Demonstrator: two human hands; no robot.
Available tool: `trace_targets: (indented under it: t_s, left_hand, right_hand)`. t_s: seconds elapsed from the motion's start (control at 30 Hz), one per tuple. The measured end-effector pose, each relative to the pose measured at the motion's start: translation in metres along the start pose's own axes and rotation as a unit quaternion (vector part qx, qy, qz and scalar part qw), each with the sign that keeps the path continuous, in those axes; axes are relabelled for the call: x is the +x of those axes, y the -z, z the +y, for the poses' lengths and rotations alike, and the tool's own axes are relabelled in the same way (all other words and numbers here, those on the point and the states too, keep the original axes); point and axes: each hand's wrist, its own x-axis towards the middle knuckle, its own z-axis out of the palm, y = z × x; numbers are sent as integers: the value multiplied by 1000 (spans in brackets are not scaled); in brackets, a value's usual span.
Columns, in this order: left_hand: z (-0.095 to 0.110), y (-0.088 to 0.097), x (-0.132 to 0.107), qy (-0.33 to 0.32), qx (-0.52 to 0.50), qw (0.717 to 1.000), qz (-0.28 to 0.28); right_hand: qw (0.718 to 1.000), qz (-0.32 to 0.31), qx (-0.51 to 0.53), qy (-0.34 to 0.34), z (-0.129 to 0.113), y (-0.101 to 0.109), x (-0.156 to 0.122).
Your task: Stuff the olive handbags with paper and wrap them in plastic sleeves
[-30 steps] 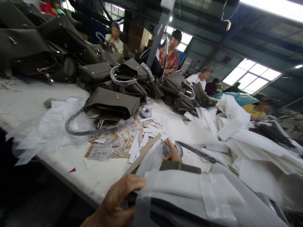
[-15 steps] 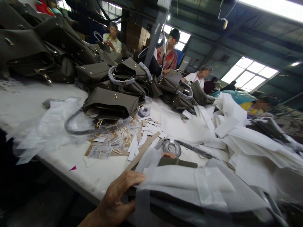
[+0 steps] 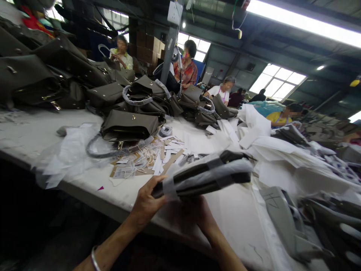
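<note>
A dark olive handbag [image 3: 203, 180], partly covered in whitish translucent wrapping, is held tilted above the white table [image 3: 158, 188]. My left hand [image 3: 148, 201] is closed on its left end, thumb and fingers pinching a band of the wrapping. Below the bag, my right hand [image 3: 199, 214] grips its underside; its fingers are blurred and mostly hidden. Just beyond the bag lie white paper strips [image 3: 166, 154] and cords on brown card. An olive handbag with a gaping mouth [image 3: 131, 124] and wrapped handle sits farther back.
Olive handbags [image 3: 76, 64] are piled along the back left. White sheets [image 3: 296, 158] are heaped at right, near a grey-green bag part [image 3: 284, 218]. Clear wrapping [image 3: 73, 154] lies at left by the table edge. Several co-workers, including one in a patterned shirt [image 3: 187, 71], are beyond.
The wrapped bag has been lifted and turned edge-on. My right hand has come into view beneath it. The view has shifted, revealing more of the table at right.
</note>
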Motion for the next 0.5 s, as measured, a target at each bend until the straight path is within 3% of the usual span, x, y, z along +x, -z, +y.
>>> trace_targets:
  t_s: [0.1, 0.17, 0.3, 0.4, 0.5]
  left_hand:
    - [3, -8, -1, -38, 46, 998, 8]
    - [2, -16, -8, -98, 73, 993, -7]
    - [-2, -34, -28, -246, 128, 956, -91]
    - [-1, -44, -37, -311, 178, 923, -140]
    - [1, -47, -37, -341, 196, 907, -149]
  right_hand:
    - [996, 10, 81, -45, 3, -16, -23]
    - [987, 10, 144, -76, 3, -20, -37]
    - [966, 36, 231, -110, 18, -15, -64]
    - [958, 32, 256, -127, 37, -12, -83]
    - [968, -36, 209, -136, 42, -10, -106]
